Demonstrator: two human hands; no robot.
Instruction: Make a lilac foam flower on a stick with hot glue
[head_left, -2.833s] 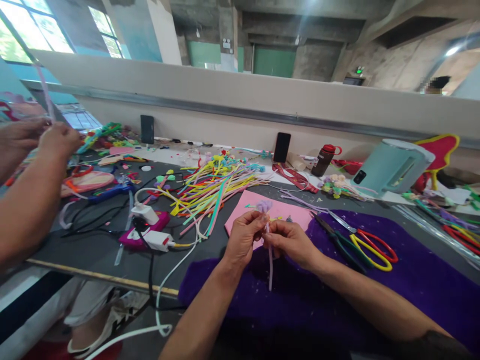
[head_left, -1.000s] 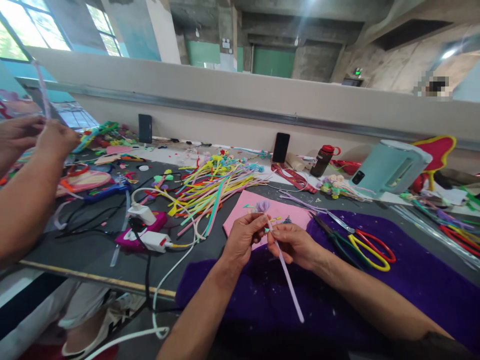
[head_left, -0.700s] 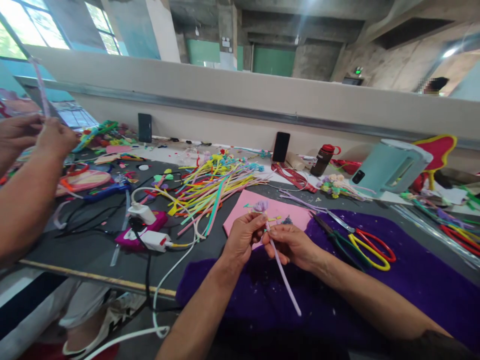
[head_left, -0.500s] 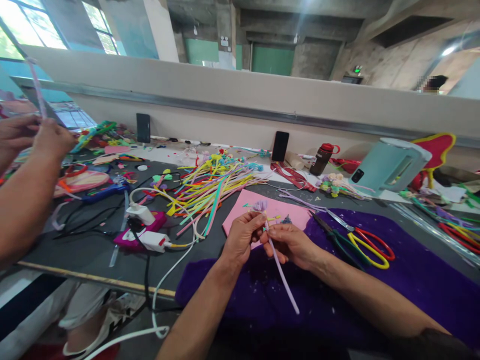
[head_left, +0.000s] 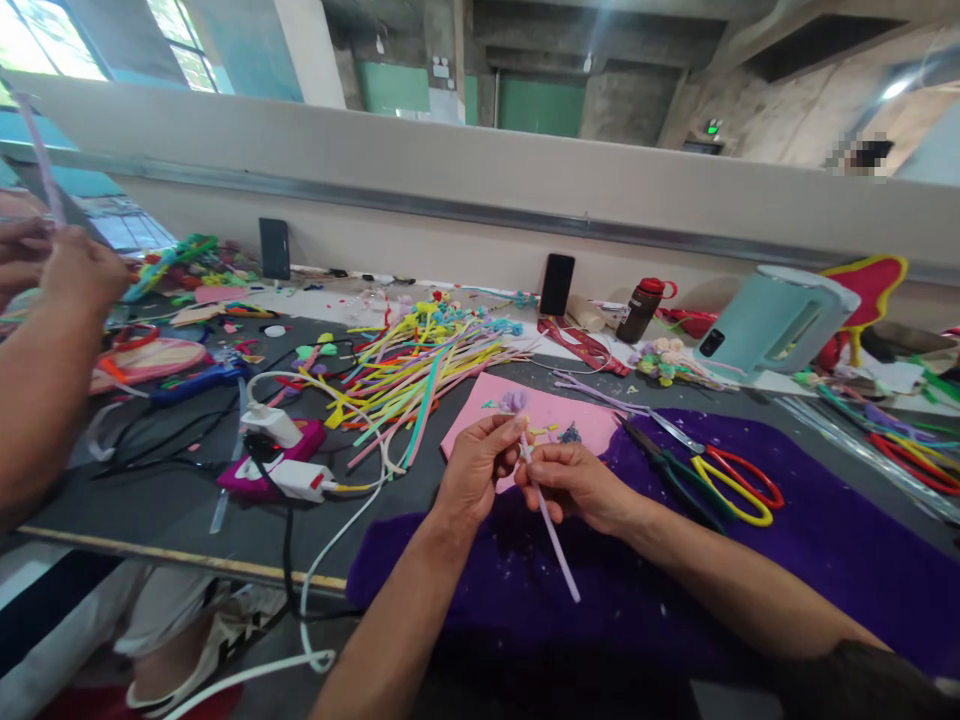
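Observation:
Between my two hands is a lilac pipe-cleaner flower: a curled lilac head [head_left: 514,401] on top and a long pale stem [head_left: 559,556] slanting down to the right. My left hand [head_left: 480,462] pinches it just under the head, thumb uppermost. Lower on the stem, the fingers of my right hand [head_left: 570,482] are closed round it. Beneath and behind the hands lies a pink sheet [head_left: 480,400] with small yellow bits and a dark blue clump [head_left: 570,434] on it. A purple cloth [head_left: 675,580] spreads under my forearms.
Red-and-yellow-handled scissors [head_left: 739,485] and dark green pliers [head_left: 667,470] lie right on the cloth. A pile of coloured pipe cleaners [head_left: 420,375], a power strip [head_left: 274,460] with cables, a bottle [head_left: 641,312] and a teal kettle [head_left: 780,325] surround the work. Another person's hand [head_left: 75,270] is at left.
The flower's stem end has swung slightly up and left. Both my hands keep their hold, and the whole view has shifted a little.

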